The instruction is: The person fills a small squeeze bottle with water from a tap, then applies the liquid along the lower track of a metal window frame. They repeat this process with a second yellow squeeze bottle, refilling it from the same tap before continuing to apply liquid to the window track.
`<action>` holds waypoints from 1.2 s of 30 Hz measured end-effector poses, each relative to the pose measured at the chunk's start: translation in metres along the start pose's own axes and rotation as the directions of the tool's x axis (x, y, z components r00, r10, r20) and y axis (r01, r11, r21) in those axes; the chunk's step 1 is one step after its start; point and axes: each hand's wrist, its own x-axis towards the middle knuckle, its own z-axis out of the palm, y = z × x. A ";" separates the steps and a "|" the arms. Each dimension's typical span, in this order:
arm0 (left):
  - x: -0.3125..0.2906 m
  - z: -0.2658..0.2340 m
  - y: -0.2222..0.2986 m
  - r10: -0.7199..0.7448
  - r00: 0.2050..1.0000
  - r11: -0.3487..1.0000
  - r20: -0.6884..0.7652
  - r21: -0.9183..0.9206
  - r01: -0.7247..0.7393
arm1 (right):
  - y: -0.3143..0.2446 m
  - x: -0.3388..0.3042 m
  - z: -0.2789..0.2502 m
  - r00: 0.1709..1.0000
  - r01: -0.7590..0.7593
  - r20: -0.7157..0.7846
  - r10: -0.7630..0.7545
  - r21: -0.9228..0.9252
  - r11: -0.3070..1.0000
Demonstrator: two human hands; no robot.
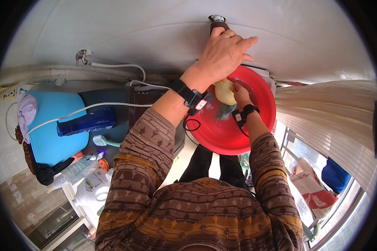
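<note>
My left hand [224, 54] is up at the wall, its fingers bent over a brown tap [218, 28] below a round metal fitting. Its index finger and thumb point off to the right. Lower down, my right hand [241, 95] is closed on the right edge of a pale yellow, rounded scoop [225, 93], whose narrow upper end passes behind my left wrist. The scoop is held inside a red basin [205, 131]. Beneath it a grey-green patch, perhaps cloth or water, shows in the basin; I cannot make it out.
To the left lie a blue board-like thing [54, 146], a dark blue pack [86, 121], a brush [107, 142] and a white jug [92, 186]. A white hose [117, 65] runs from a wall valve [83, 56]. A pale curtain [322, 108] hangs right.
</note>
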 end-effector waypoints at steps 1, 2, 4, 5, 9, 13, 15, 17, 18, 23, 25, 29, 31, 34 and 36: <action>-0.001 0.000 0.000 -0.002 1.000 1.000 -0.002 -0.008 0.002 | -0.001 0.000 -0.001 1.000 0.021 -0.007 -0.021 0.010 1.000; -0.002 0.000 0.001 -0.002 1.000 1.000 -0.008 -0.021 0.002 | -0.001 0.001 -0.002 1.000 0.022 -0.007 -0.021 0.013 1.000; -0.005 -0.001 0.001 -0.001 1.000 1.000 -0.014 -0.023 0.001 | -0.003 0.000 -0.003 1.000 0.016 -0.005 -0.016 0.024 1.000; -0.005 -0.001 0.001 0.005 1.000 1.000 -0.028 -0.027 -0.005 | -0.003 0.000 -0.004 1.000 0.011 -0.004 -0.011 0.030 0.999; -0.007 0.002 0.000 0.018 0.997 0.999 -0.070 -0.028 -0.020 | -0.005 -0.001 -0.008 1.000 -0.012 0.014 0.012 0.009 1.000; -0.009 0.004 -0.001 0.013 0.997 1.000 -0.072 -0.026 -0.015 | -0.006 -0.002 -0.010 1.000 0.022 0.013 -0.023 0.036 0.999; -0.010 0.004 -0.001 0.013 0.997 1.000 -0.076 -0.024 -0.015 | -0.008 -0.002 -0.010 1.000 -0.020 0.019 0.020 0.029 0.999; -0.011 0.004 -0.001 0.013 0.997 1.000 -0.077 -0.023 -0.015 | -0.008 -0.003 -0.010 1.000 0.002 0.014 -0.003 0.057 0.998; -0.010 0.004 -0.001 0.013 0.997 1.000 -0.076 -0.026 -0.015 | -0.008 -0.003 -0.010 1.000 -0.022 0.022 0.021 0.065 0.998; -0.011 0.002 -0.001 0.013 0.998 0.999 -0.056 -0.044 -0.016 | -0.005 0.000 -0.006 0.999 0.046 0.015 -0.046 0.032 0.998; -0.011 0.002 -0.001 0.017 0.998 0.999 -0.057 -0.045 -0.019 | -0.004 0.002 -0.005 0.998 0.054 0.012 -0.054 0.020 0.998; -0.011 0.002 -0.001 0.022 0.996 0.999 -0.083 -0.036 -0.025 | -0.005 0.002 -0.007 0.999 0.020 0.027 -0.021 0.021 1.000; -0.011 0.002 0.000 0.021 0.996 0.998 -0.086 -0.051 -0.026 | -0.006 0.001 -0.009 0.999 0.006 0.038 -0.007 0.030 1.000; -0.011 0.001 0.000 0.014 0.997 0.998 -0.076 -0.053 -0.018 | -0.008 -0.001 -0.011 0.999 -0.005 0.043 0.003 0.039 0.999; -0.011 0.001 0.000 0.013 0.997 0.999 -0.077 -0.051 -0.017 | -0.009 -0.002 -0.012 0.998 -0.033 0.053 0.031 0.034 0.999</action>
